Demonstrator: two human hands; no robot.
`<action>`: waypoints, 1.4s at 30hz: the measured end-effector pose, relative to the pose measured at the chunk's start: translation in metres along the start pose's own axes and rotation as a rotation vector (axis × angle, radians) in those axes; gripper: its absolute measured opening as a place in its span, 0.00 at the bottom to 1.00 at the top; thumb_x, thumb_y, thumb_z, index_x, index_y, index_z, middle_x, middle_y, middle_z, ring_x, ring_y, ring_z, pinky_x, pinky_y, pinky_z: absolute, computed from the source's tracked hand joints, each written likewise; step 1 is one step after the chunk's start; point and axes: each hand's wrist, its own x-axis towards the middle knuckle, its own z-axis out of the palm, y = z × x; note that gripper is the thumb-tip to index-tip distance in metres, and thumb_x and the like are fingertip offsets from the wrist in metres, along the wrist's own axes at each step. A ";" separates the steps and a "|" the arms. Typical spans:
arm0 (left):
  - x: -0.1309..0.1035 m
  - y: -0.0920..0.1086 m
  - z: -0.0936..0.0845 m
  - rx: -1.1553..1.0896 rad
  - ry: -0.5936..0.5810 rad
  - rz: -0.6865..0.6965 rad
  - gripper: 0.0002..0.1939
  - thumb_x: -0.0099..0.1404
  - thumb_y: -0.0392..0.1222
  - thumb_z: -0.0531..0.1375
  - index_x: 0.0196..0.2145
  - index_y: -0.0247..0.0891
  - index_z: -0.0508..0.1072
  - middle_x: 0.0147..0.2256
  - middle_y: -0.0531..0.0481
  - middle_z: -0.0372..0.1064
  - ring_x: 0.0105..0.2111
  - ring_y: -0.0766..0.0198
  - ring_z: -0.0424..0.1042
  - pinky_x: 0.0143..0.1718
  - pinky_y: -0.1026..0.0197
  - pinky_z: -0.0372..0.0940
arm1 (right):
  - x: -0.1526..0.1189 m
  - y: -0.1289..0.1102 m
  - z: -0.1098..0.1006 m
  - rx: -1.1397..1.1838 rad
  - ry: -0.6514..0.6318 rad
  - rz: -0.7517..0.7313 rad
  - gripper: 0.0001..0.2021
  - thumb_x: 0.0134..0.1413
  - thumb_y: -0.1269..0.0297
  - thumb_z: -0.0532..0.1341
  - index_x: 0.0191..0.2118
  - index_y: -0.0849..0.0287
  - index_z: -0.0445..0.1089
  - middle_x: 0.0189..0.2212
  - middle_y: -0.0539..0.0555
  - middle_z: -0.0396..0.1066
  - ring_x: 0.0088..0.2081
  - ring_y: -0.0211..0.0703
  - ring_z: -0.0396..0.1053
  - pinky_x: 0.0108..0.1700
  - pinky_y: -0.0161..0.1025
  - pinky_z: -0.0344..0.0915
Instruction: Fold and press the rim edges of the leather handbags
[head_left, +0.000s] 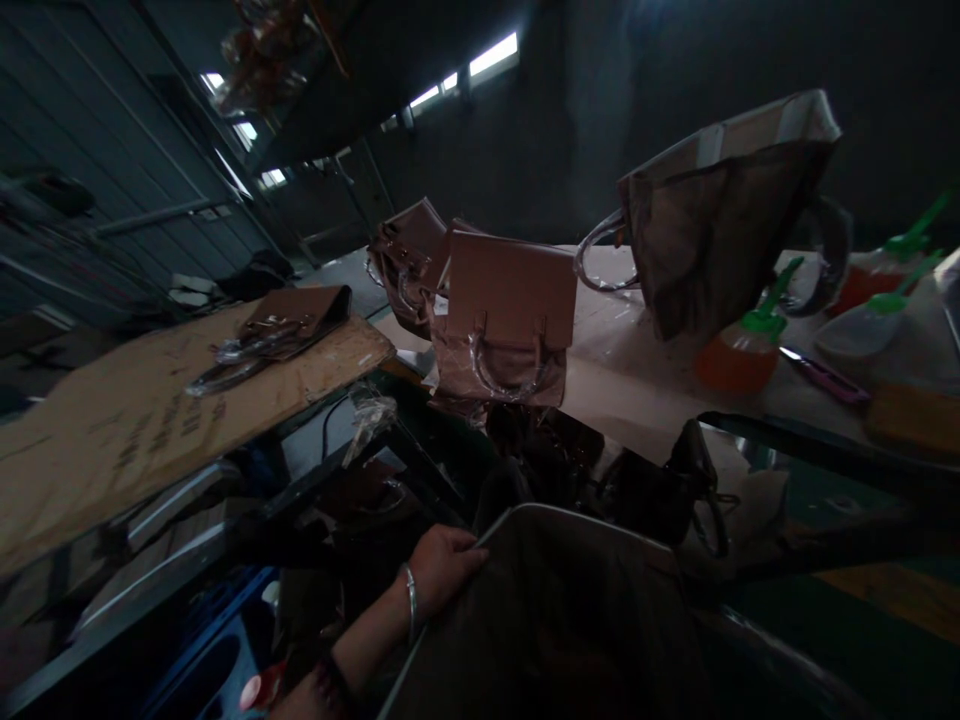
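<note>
My left hand (pixel 444 568), with a bracelet on its wrist, comes in from the bottom and grips the pale-edged rim of a dark open handbag (pixel 600 610). Its fingers are closed over the rim, and their tips are partly hidden behind it. The handbag fills the lower middle, mouth towards me, and its inside is too dark to make out. My right hand does not show. Just beyond the rim lie several dark bags (pixel 645 490), poorly lit. Farther back, a brown handbag (pixel 514 290) with plastic-wrapped handles rests at the edge of the pale table (pixel 615 380).
On the right stand another handbag (pixel 720 220), bottles with green nozzles (pixel 739 350) and a pink-handled cutter (pixel 825 375). At left, a brown bag (pixel 292 315) lies on a cardboard-covered table (pixel 150 410). Below it is a blue plastic object (pixel 217 650).
</note>
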 end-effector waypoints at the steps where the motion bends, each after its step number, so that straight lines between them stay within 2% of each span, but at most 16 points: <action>1: 0.000 0.001 0.001 0.002 0.010 0.000 0.14 0.48 0.47 0.54 0.23 0.32 0.72 0.21 0.52 0.67 0.24 0.62 0.65 0.24 0.66 0.56 | 0.002 0.001 0.000 -0.005 0.007 0.009 0.10 0.54 0.61 0.53 0.43 0.55 0.62 0.43 0.54 0.62 0.41 0.41 0.63 0.40 0.41 0.63; 4: -0.001 0.003 0.002 -0.019 0.025 0.011 0.13 0.47 0.45 0.54 0.22 0.32 0.72 0.19 0.53 0.65 0.23 0.63 0.64 0.23 0.66 0.55 | 0.013 0.001 -0.003 -0.027 0.028 0.051 0.09 0.56 0.63 0.50 0.42 0.55 0.63 0.41 0.54 0.65 0.40 0.42 0.64 0.39 0.40 0.63; 7: -0.005 0.004 0.002 -0.067 0.007 0.020 0.14 0.47 0.46 0.54 0.23 0.32 0.72 0.19 0.53 0.64 0.22 0.64 0.63 0.22 0.66 0.55 | 0.027 -0.005 -0.023 -0.025 0.084 0.064 0.11 0.57 0.68 0.46 0.42 0.57 0.63 0.39 0.55 0.66 0.41 0.43 0.65 0.40 0.39 0.62; 10: -0.011 0.006 0.003 -0.139 -0.035 0.055 0.15 0.47 0.47 0.55 0.24 0.31 0.73 0.21 0.52 0.66 0.23 0.63 0.64 0.23 0.65 0.56 | 0.043 -0.016 -0.056 -0.079 0.171 -0.038 0.10 0.53 0.73 0.49 0.40 0.60 0.63 0.41 0.57 0.65 0.43 0.44 0.62 0.43 0.38 0.60; 12: -0.015 0.008 0.003 -0.186 -0.065 0.091 0.16 0.47 0.47 0.54 0.25 0.31 0.73 0.22 0.52 0.67 0.24 0.63 0.64 0.24 0.65 0.56 | 0.054 -0.021 -0.078 -0.203 0.194 -0.175 0.14 0.49 0.75 0.53 0.43 0.60 0.63 0.46 0.59 0.60 0.47 0.47 0.58 0.47 0.41 0.56; 14: -0.018 0.009 0.003 -0.192 -0.083 0.133 0.16 0.48 0.47 0.54 0.26 0.31 0.73 0.23 0.52 0.68 0.25 0.63 0.64 0.25 0.66 0.56 | 0.064 -0.022 -0.095 -0.296 0.132 -0.330 0.19 0.45 0.73 0.57 0.47 0.59 0.60 0.50 0.58 0.57 0.52 0.50 0.52 0.52 0.45 0.50; 16: -0.021 0.010 0.002 -0.143 -0.090 0.176 0.15 0.50 0.46 0.53 0.27 0.31 0.73 0.23 0.52 0.67 0.24 0.65 0.62 0.24 0.67 0.55 | 0.072 -0.019 -0.107 -0.317 -0.001 -0.435 0.23 0.43 0.68 0.61 0.49 0.57 0.59 0.48 0.57 0.60 0.51 0.51 0.53 0.53 0.47 0.47; 19: -0.027 0.012 -0.002 -0.075 -0.112 0.224 0.15 0.52 0.46 0.52 0.28 0.31 0.73 0.21 0.54 0.64 0.22 0.68 0.59 0.22 0.69 0.53 | 0.077 -0.015 -0.118 -0.253 -0.197 -0.468 0.17 0.46 0.59 0.60 0.44 0.55 0.63 0.39 0.53 0.65 0.42 0.45 0.61 0.44 0.41 0.56; 22: -0.034 0.017 -0.006 -0.036 -0.134 0.273 0.16 0.53 0.46 0.52 0.29 0.32 0.73 0.20 0.56 0.61 0.21 0.70 0.57 0.21 0.70 0.52 | 0.073 -0.014 -0.124 -0.192 -0.259 -0.462 0.13 0.47 0.54 0.57 0.35 0.57 0.66 0.33 0.52 0.66 0.35 0.41 0.64 0.34 0.34 0.58; 27: -0.038 0.028 -0.006 0.040 -0.135 0.286 0.14 0.52 0.44 0.52 0.28 0.32 0.73 0.19 0.56 0.60 0.21 0.71 0.56 0.20 0.71 0.50 | 0.058 -0.019 -0.127 -0.245 -0.251 -0.415 0.11 0.50 0.55 0.53 0.30 0.57 0.64 0.27 0.50 0.68 0.30 0.40 0.65 0.28 0.32 0.53; 30: -0.035 0.026 -0.002 0.042 -0.145 0.289 0.13 0.51 0.43 0.53 0.28 0.33 0.73 0.20 0.56 0.60 0.22 0.70 0.57 0.21 0.70 0.51 | 0.051 -0.018 -0.125 -0.247 -0.262 -0.371 0.08 0.51 0.59 0.53 0.29 0.56 0.65 0.25 0.49 0.68 0.29 0.39 0.65 0.27 0.32 0.51; 34: -0.029 0.017 0.005 -0.084 -0.228 0.253 0.15 0.45 0.41 0.57 0.32 0.33 0.73 0.24 0.55 0.64 0.26 0.67 0.61 0.26 0.69 0.56 | 0.047 -0.009 -0.117 -0.260 -0.281 -0.319 0.05 0.48 0.63 0.54 0.27 0.56 0.65 0.23 0.48 0.67 0.27 0.38 0.64 0.25 0.32 0.50; 38: -0.027 0.012 0.013 -0.186 -0.242 0.190 0.16 0.43 0.42 0.57 0.30 0.32 0.73 0.22 0.55 0.64 0.25 0.66 0.61 0.26 0.67 0.57 | 0.046 0.003 -0.112 -0.266 -0.280 -0.314 0.05 0.48 0.63 0.54 0.27 0.56 0.65 0.24 0.48 0.67 0.27 0.37 0.64 0.26 0.31 0.50; 42: -0.028 0.019 0.019 -0.215 -0.244 0.198 0.13 0.43 0.42 0.57 0.27 0.32 0.73 0.20 0.56 0.62 0.23 0.67 0.59 0.24 0.67 0.55 | 0.041 0.010 -0.111 -0.261 -0.259 -0.320 0.09 0.50 0.58 0.52 0.32 0.55 0.64 0.27 0.49 0.69 0.30 0.39 0.65 0.28 0.32 0.51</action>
